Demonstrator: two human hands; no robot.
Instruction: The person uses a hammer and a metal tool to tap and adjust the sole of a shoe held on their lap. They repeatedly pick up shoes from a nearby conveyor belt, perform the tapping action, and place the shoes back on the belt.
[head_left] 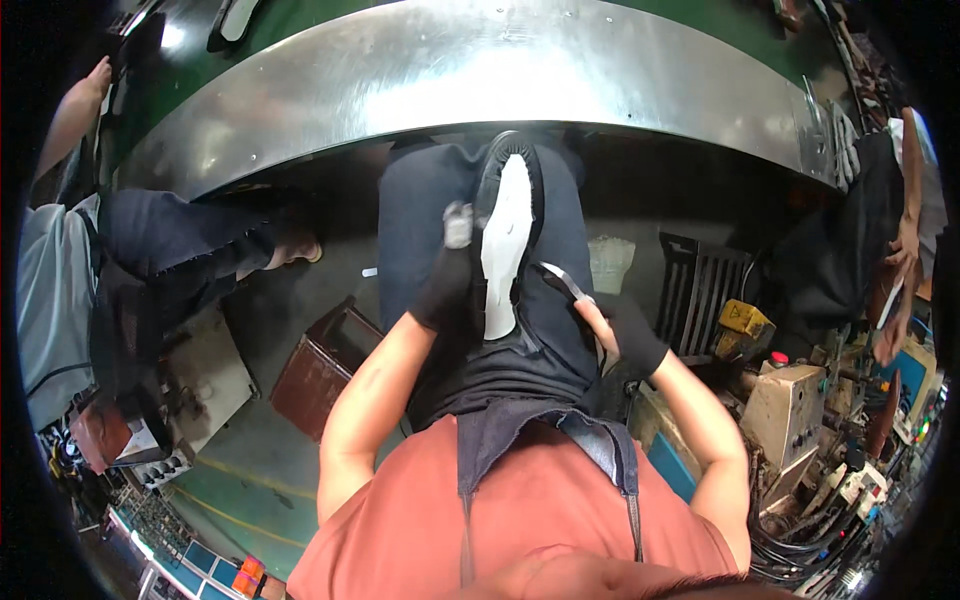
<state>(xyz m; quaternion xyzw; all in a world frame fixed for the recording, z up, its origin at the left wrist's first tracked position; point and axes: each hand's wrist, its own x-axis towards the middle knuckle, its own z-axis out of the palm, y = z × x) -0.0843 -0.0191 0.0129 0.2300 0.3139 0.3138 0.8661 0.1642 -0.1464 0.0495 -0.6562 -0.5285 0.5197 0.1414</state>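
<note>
A black shoe upper (489, 190) with a white insole board (510, 235) showing lies lengthwise over my lap, toe end pointing away from me. The black edge of the upper is gathered and pleated around the toe. My left hand (452, 265), in a dark fingerless glove with pale coverings on the fingertips, is closed against the shoe's left side; some of its fingers are hidden. To the right of the shoe, my right hand (615, 325), also in a dark glove, grips a small knife (562, 277). Its blade points up and left, close to the shoe's side but seemingly apart from it.
A shiny metal bench edge (480, 80) curves ahead of my knees, with a green belt beyond. A brown bin (320, 370) stands at left. Machinery with a control box (785, 405) and a yellow pedal (745, 322) sits at right. Other people sit on both sides.
</note>
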